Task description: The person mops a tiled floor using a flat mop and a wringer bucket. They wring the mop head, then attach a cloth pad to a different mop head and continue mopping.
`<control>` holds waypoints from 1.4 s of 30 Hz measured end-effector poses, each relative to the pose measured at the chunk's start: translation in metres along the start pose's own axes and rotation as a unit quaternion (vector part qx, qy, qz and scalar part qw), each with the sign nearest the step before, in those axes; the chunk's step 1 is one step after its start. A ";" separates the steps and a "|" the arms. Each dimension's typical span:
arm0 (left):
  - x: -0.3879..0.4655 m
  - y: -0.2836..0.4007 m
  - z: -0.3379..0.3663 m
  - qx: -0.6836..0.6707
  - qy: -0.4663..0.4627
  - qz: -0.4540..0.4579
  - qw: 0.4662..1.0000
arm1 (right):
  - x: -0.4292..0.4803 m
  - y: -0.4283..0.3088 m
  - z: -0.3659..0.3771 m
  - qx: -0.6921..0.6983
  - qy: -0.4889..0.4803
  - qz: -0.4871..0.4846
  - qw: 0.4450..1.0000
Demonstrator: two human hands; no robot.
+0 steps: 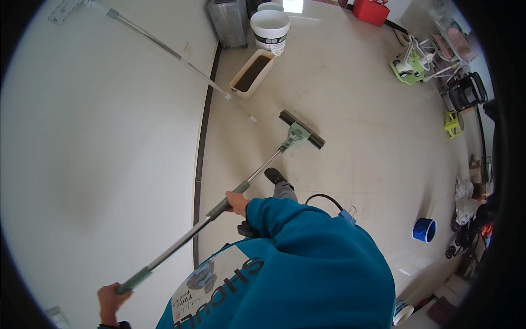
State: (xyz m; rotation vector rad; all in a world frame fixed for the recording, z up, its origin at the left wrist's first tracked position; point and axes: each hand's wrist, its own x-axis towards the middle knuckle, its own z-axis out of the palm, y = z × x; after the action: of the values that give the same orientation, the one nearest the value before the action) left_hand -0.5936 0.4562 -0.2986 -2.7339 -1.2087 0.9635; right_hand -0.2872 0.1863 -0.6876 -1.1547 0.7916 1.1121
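Both hands grip the metal pole point(176, 240) of a floor mop, slanting from lower left to upper right. My left hand point(111, 299) is closed round the green grip at the pole's end, low beside the white wall. Midway along, my right hand point(237, 202) wraps the green-grey sleeve of the pole. The mop's head point(302, 129) lies on the floor tiles, a green bracket carrying a dark strip; whether that strip is sponge or rubber I cannot tell. My dark shoe point(275, 175) is just below it. A blue clip point(348, 216) holding a black cable sits on my teal top.
A second pole point(164, 47) leans on the wall, its foot on the floor. Near it are a cream trough point(263, 76) with dark contents, a white bucket point(270, 24) and a grey suitcase point(229, 24). Rightward are a blue bucket point(424, 230), a yellow-green stool point(453, 123) and child's gear point(411, 68).
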 end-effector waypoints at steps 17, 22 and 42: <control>-0.013 0.002 -0.051 0.088 0.055 0.017 0.994 | -0.021 -0.026 0.004 -0.102 -0.121 0.136 0.978; 0.018 0.093 -0.106 0.075 0.044 0.041 0.995 | -0.013 -0.115 -0.044 -0.083 -0.075 0.082 0.990; 0.104 0.504 -0.107 -0.109 -0.027 0.294 0.949 | 0.085 -0.426 -0.264 0.085 0.109 -0.228 0.964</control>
State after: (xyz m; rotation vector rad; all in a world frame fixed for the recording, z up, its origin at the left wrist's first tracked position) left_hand -0.1451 0.1965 -0.3874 -3.3551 -0.5160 0.9842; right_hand 0.1593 -0.0562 -0.7066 -1.2455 0.7245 0.5319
